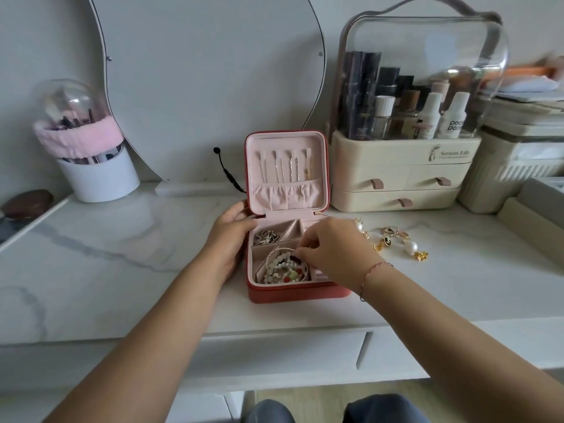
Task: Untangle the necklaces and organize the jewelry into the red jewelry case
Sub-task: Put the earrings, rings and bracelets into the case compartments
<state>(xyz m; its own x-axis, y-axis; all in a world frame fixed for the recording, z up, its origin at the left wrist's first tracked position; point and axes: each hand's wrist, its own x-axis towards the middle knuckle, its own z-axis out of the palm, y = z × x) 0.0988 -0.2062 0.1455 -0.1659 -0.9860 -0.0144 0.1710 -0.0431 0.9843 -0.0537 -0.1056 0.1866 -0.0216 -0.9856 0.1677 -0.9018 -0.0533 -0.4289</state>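
Observation:
The red jewelry case (293, 293) lies open on the white marble tabletop, its pink lid (287, 172) upright with several chains hung from the lid hooks. A pile of beaded and pearl bracelets (283, 268) fills the front left compartment. A silver tangle (266, 236) sits in the back left one. My left hand (229, 239) holds the case's left side. My right hand (332, 248) hovers over the case, fingertips pinching at the top of the bracelet pile. Gold and pearl earrings (393, 241) lie loose on the table to the right of the case.
A cream cosmetics organizer (403, 178) with a clear dome stands behind the case on the right. A white brush holder (97, 175) with a pink band stands at the back left. A mirror (207, 71) leans on the wall. A black cable (227, 175) lies behind the case.

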